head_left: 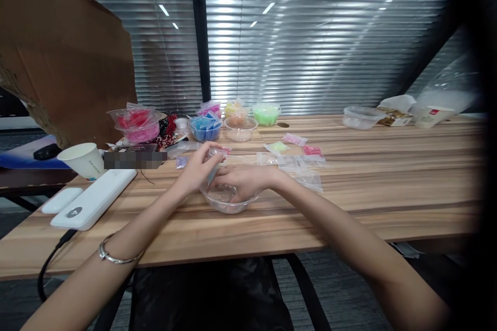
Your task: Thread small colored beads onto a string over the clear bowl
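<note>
In front of me on the wooden table stands a round clear plastic bowl (229, 206). My left hand (200, 168) is at its left rim, fingers closed on a small clear plastic bag (213, 175). My right hand (246, 182) reaches over the bowl from the right, its fingers pointing down into it and apart. Whether those fingertips touch anything is hard to make out. Behind the bowl lie small zip bags: a pale green one (277, 147), a red one (312, 151), a pink one (295, 139) and clear ones (306, 178).
Bowls of coloured bags stand at the back: blue (205, 132), green (266, 116), pink and red (135, 129). Another clear bowl (240, 134) is among them. Left are a paper cup (83, 160) and a white power bank (95, 199). A clear container (361, 119) stands back right.
</note>
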A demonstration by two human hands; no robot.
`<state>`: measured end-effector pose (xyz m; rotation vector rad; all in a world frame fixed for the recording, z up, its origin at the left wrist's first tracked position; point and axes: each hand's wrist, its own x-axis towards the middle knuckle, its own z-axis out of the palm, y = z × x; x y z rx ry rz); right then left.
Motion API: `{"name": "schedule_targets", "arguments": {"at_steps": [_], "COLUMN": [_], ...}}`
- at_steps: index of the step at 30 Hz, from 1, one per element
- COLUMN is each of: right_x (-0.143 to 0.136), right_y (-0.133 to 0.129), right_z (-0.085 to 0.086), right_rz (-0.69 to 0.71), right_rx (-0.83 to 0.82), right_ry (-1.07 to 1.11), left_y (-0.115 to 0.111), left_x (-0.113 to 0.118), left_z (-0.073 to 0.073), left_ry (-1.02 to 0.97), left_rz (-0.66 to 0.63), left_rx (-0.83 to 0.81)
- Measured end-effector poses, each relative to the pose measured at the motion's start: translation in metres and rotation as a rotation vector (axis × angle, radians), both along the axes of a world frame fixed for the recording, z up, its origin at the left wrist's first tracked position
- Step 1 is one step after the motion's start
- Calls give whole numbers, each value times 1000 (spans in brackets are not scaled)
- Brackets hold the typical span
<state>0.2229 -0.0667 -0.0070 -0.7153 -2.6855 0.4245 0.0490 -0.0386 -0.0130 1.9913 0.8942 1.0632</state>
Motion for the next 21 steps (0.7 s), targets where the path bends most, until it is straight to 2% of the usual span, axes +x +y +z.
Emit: {"name": "schedule_targets", "arguments": {"at_steps": [3,6,11,15,21], "right_x": [-1,-2,-4,-3,-3], "right_y": [0,-2,-7,-6,-4], "right_z": [3,8,11,8,5], "right_rz": [124,147,153,127,188], "right_rx": [-61,-67,-176,-169,-186], "right_ry": [-173,-246,-271,-234,-177], "left_y": [-1,-3,-5,-3,-2], "left_x": [0,1,2,2,4], "left_z": [0,1,4,4,4], "left_ry": [-9,-19,-32,-34,-39], "left_rz": [-12,-36,-50,-42,-38], "left_rx": [-10,-32,-41,-51,-55]}}
